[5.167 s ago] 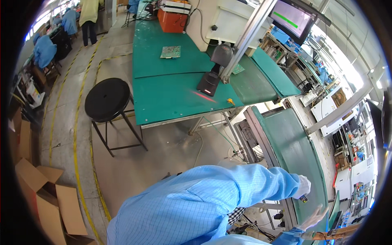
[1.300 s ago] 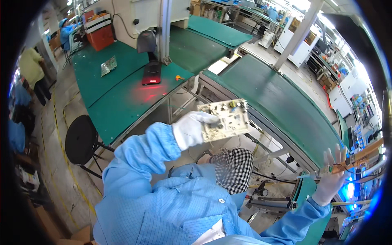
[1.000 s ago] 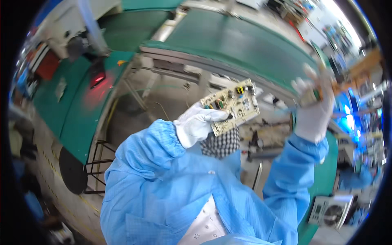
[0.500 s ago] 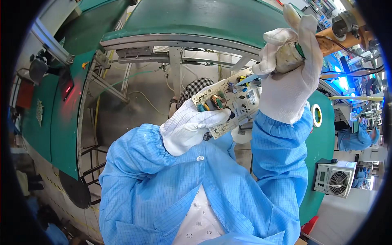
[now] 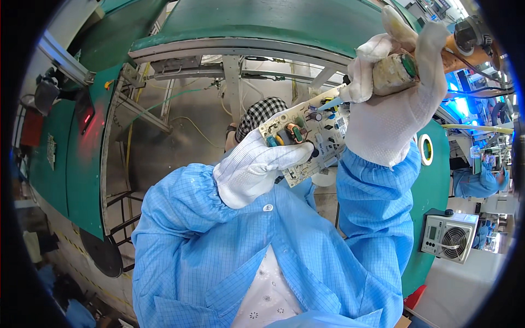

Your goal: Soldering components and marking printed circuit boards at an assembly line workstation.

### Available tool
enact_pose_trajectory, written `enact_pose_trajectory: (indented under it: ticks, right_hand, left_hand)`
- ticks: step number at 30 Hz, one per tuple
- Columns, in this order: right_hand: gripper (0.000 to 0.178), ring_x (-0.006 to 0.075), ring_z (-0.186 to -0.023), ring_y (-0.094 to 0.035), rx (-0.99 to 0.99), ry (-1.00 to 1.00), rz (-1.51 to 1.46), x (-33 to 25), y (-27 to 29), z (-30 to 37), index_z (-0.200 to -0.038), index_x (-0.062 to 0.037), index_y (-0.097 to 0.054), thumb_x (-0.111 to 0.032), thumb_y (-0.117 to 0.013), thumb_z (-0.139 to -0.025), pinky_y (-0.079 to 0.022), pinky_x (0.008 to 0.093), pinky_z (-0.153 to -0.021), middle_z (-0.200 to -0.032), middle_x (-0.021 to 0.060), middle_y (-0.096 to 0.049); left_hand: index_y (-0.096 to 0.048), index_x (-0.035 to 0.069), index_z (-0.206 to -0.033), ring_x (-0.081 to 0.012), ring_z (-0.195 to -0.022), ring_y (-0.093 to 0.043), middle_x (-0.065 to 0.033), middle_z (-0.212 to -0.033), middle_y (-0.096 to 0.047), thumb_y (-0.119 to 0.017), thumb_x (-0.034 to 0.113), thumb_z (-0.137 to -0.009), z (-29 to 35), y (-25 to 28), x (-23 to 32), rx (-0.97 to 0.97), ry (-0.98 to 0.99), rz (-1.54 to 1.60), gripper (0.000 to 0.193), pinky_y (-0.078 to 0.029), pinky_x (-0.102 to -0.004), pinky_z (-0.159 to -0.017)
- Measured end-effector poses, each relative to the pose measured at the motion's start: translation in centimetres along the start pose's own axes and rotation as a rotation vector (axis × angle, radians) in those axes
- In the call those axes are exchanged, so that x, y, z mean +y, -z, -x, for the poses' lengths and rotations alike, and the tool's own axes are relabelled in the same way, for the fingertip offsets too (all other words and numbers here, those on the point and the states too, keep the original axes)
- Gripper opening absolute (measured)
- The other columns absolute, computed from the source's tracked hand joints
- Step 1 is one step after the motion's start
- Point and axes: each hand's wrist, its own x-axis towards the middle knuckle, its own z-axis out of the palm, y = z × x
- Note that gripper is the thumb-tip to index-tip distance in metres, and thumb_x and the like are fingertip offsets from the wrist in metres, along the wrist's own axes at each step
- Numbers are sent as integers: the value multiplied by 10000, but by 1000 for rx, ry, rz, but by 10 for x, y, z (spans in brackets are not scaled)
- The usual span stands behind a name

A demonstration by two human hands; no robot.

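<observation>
A: Only the head view to go on. Where's the board [image 5: 324,136]?
B: Raised in front of the blue jacket [image 5: 219,240], tilted, parts side showing, in the left hand [image 5: 249,169]. The green belt [image 5: 273,24] lies beyond it.
A: And the fingers?
B: The left thumb clamps across the face; the fingers underneath are hidden. The right hand [image 5: 391,112] wraps the tool [image 5: 392,75], two of its fingers raised. The tool's thin tip [image 5: 330,104] reaches over the board's far edge; I can't tell whether it touches.
A: How would the board handle?
B: Light and stiff, I'd judge, but fragile: that coil [image 5: 296,133] and the other tall parts could bend if pressed. Gloves might slip on a smooth rim.
A: Best hold?
B: Opposite bare edges. The thumb lies close beside the coil.
</observation>
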Motion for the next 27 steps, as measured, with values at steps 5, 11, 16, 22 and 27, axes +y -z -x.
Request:
enact_pose_trajectory:
  ticks: [5, 11, 16, 22, 27]
  right_hand:
    - [457, 107, -523, -515, -29, -4, 19, -3, 5, 4, -1154, 38, -594, -379, -526, -980, -367, 232, -381, -768, 109, -605]
    - [468, 107, -534, -519, -46, 8, 46, -6, 14, -4, -1183, 39, -584, -378, -532, -977, -367, 237, -381, -795, 118, -614]
    - [415, 110, -564, -525, -227, 65, 241, -5, 34, -7, -1289, 1, -531, -286, -529, -990, -372, 237, -395, -937, 154, -631]
    - [362, 111, -574, -521, -196, 280, 317, 1, 40, -7, -1322, -38, -516, -211, -490, -1004, -378, 222, -421, -1011, 157, -617]
    - [345, 111, -583, -518, -175, 450, 378, 7, 37, -3, -1349, -72, -504, -147, -458, -1016, -383, 209, -443, -1073, 159, -606]
  left_hand:
    - [-521, 19, -1322, -159, -1034, -624, -67, -1140, -651, -751, 180, -857, -1, -2, -5, 13, -18, 26, 543, -502, -309, -903]
    - [-580, 15, -1251, -142, -998, -644, -61, -1098, -666, -702, 130, -881, 3, 7, -5, 35, -30, 38, 407, -524, -300, -882]
    - [-588, 10, -1227, -149, -993, -650, -61, -1078, -669, -698, 103, -877, 13, -6, -1, 47, -83, 134, 379, -529, -306, -885]
    - [-597, 6, -1207, -170, -988, -661, -69, -1076, -671, -708, 79, -866, 17, -2, -4, 51, -91, 210, 365, -542, -331, -897]
    - [-613, 13, -1178, -157, -976, -666, -64, -1061, -676, -710, 74, -865, 15, -5, -5, 99, -35, 231, 334, -548, -323, -876]
